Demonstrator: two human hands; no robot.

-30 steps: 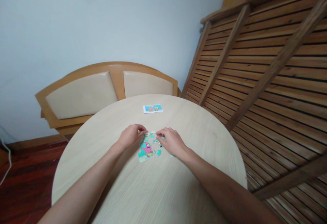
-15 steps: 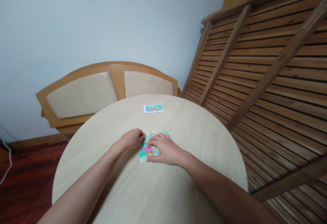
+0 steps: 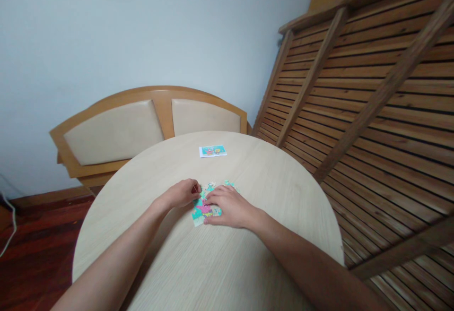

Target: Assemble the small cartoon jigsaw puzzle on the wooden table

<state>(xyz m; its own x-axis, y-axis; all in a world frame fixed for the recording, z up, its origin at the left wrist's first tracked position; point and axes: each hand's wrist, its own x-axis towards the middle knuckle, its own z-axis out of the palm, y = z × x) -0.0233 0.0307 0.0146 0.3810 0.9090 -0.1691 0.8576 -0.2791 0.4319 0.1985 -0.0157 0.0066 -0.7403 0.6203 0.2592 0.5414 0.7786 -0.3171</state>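
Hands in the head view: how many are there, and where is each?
2: the left hand at the upper-left edge of the puzzle, and the right hand over its right side. No others seem hidden.

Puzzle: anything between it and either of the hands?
Nothing visible blocks the left hand, whose fingers are at the left edge of the puzzle. The right hand lies over the puzzle's right part, hiding what is beneath. The card lies beyond, out of the way.
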